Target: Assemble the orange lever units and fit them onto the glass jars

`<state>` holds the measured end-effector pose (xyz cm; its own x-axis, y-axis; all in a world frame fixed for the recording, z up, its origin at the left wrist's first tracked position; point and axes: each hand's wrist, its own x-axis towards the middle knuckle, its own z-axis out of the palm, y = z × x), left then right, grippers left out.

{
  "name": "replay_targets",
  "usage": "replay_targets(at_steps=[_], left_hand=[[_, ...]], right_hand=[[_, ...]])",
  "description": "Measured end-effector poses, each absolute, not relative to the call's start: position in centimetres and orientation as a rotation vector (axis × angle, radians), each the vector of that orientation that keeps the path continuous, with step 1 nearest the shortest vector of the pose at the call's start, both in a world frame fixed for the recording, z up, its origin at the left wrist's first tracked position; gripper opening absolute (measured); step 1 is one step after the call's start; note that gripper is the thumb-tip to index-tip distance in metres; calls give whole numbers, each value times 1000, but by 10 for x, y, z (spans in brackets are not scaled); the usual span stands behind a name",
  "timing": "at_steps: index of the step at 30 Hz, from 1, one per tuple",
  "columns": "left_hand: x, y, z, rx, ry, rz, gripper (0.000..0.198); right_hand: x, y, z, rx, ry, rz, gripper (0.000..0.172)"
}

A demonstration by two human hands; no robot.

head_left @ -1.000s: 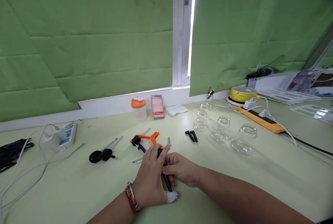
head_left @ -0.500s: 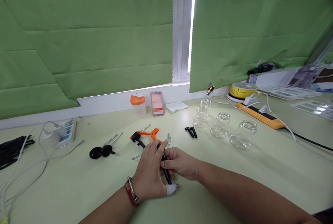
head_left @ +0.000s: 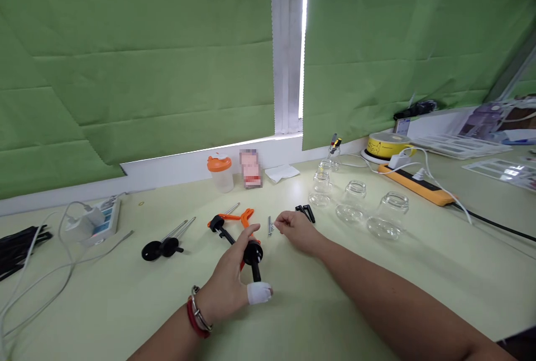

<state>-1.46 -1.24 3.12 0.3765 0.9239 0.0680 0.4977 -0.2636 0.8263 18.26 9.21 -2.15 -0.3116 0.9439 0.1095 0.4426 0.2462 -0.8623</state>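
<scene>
My left hand (head_left: 230, 277), its thumb wrapped in white tape, curves around a black plastic part (head_left: 253, 255) with a round collar and a short stem. The index finger is at the collar and the taped thumb is by the stem's lower end. A black rod with a round end (head_left: 218, 223) lies just beyond this hand, beside an orange forked piece (head_left: 246, 217). My right hand (head_left: 298, 231) is closed in a pinch beside a few small metal screws (head_left: 270, 227); what its fingertips hold is too small to make out. Two black handle-like pieces (head_left: 309, 213) lie behind it.
Two black round pieces with metal rods (head_left: 161, 249) lie left. Several glass jars (head_left: 350, 204) stand right, near an orange power strip (head_left: 414, 185). At the back are an orange-lidded cup (head_left: 221, 174) and tissue (head_left: 282, 172). Cables trail from a white power strip (head_left: 109, 221).
My right hand has left the black part and moved up and right to the screws. My left hand has shifted slightly left and turned, showing the black collar.
</scene>
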Motion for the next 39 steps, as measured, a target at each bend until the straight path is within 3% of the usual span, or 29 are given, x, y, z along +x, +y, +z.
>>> replay_targets(at_steps=[2, 8, 39], left_hand=[[-16, -11, 37, 1758, 1176, 692, 87], [-18, -8, 45, 1468, 1022, 497, 76], [-16, -6, 45, 1384, 963, 444, 63]], right_hand=[[185, 97, -26, -1311, -2028, 798, 17], [182, 94, -25, -1294, -2323, 546, 20], [182, 97, -22, -1314, -2353, 553, 17]])
